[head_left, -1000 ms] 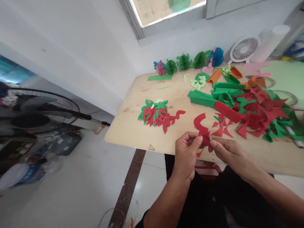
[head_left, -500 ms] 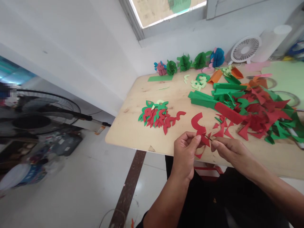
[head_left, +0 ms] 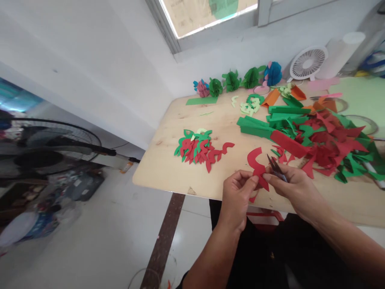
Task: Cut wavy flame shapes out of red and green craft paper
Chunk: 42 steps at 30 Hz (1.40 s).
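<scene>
My left hand pinches a curved red paper piece near the front edge of the wooden table. Scissors rest in my right hand, their dark blades pointing up and away from the paper. The thumb and a finger of that hand also touch the right side of the red piece. To the left lies a pile of red and green cut shapes. On the right is a large heap of red and green scraps.
Paper ornaments line the wall, beside a small white fan. Folded green strips and pale green cutouts lie mid-table. A black floor fan stands left of the table.
The scissor blades have come away from the red paper and now point upward. My right thumb and finger have moved onto the paper, which has shifted slightly right.
</scene>
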Tool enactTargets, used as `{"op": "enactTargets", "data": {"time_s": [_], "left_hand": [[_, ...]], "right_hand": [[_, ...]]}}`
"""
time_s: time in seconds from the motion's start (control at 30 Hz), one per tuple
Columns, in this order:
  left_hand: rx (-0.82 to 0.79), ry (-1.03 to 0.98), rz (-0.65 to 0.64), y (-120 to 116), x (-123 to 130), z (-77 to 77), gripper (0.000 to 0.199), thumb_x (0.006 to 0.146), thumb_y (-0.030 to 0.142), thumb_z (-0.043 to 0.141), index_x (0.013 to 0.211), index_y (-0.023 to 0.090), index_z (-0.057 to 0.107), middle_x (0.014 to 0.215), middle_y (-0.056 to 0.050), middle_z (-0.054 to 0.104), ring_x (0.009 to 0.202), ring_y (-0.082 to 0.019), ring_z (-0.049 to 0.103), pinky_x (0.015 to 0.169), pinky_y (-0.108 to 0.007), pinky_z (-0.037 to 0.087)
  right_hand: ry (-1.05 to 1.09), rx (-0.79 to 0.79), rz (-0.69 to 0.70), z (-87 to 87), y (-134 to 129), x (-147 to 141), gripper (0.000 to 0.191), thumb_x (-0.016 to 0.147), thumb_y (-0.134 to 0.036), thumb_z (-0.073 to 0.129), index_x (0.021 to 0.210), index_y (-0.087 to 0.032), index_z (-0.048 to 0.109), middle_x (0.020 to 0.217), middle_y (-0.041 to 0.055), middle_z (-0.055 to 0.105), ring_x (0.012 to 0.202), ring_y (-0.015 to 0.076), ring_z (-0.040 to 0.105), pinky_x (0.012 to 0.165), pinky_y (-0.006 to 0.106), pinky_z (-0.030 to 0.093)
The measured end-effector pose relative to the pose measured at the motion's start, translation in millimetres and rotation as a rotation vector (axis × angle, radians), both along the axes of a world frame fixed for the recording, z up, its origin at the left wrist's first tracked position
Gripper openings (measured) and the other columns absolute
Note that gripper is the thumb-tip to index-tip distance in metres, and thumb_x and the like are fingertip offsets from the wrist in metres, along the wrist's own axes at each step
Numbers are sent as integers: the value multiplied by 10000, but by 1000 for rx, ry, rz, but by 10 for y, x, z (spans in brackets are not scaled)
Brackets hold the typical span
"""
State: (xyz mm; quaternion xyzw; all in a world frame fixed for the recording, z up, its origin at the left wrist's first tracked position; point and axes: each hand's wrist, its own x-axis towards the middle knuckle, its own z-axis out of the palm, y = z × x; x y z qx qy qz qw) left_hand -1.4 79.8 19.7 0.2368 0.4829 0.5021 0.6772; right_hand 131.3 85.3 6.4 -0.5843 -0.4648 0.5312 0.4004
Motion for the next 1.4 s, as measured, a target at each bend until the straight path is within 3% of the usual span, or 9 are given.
{"op": "enactTargets", "data": {"time_s": [0.27,0.5,0.57,0.63,0.77,0.87,1.0,1.2,1.4], "left_hand": [[75,213,112,201,-203,-97,139,654,252,702,673,144,615,585,9,616,538,-90,561,605,-230,462],[178,740,298,473,-689,-298,245,692,268,659,916,169,652,762,-41,658,665,-146,601,617,-261,449],[317,962,212,250,-624,-375,320,745,282,618,1053,198,621,939,-74,659,858,-196,607,760,-326,460],[526,1163,-68,-24,-488,-458,395,746,290,628,1128,198,584,1127,-110,611,1072,-256,536,912,-405,407],[774,1485,-391,-274,-237,-630,374,765,282,611,1131,216,569,1122,-108,596,1029,-283,516,886,-458,392],[944,1656,-449,-86,-159,-752,101,823,194,519,867,198,610,839,-74,604,797,-226,538,707,-385,411],[1208,1740,-523,371,-52,-850,111,836,145,495,764,177,573,753,-55,569,719,-199,524,626,-336,382],[1263,1697,-521,971,356,-853,183,894,189,410,821,176,577,787,-49,585,785,-192,543,676,-322,398],[1213,1607,-448,1192,538,-645,296,812,177,493,1103,165,545,1009,-73,601,936,-211,527,815,-338,409]], "right_hand": [[-323,105,-31,35,111,140,183,758,-374,591,697,-203,615,589,-7,542,543,154,488,494,260,373],[-581,132,-221,-53,270,466,272,778,-384,588,932,-174,668,754,52,663,653,201,568,596,301,406],[-573,112,-216,-51,216,500,281,788,-377,585,952,-162,663,827,80,684,727,228,588,661,317,419],[-531,85,-213,-55,141,515,270,795,-374,583,952,-166,654,881,89,694,777,245,597,698,322,426],[-482,67,-219,-63,22,538,254,816,-379,557,942,-178,647,899,88,695,803,253,599,673,307,428],[-483,76,-235,-57,-28,573,240,809,-378,556,897,-179,659,822,78,695,755,249,599,630,297,433],[-499,106,-328,-102,-83,655,300,726,-450,582,827,-193,698,777,61,713,724,261,612,591,296,449],[-502,65,-355,-169,-147,739,386,695,-521,567,837,-192,712,817,53,737,784,279,629,580,285,462],[-453,82,-348,-194,-138,825,388,697,-522,550,801,-182,703,798,63,729,733,266,635,607,291,470]]}}
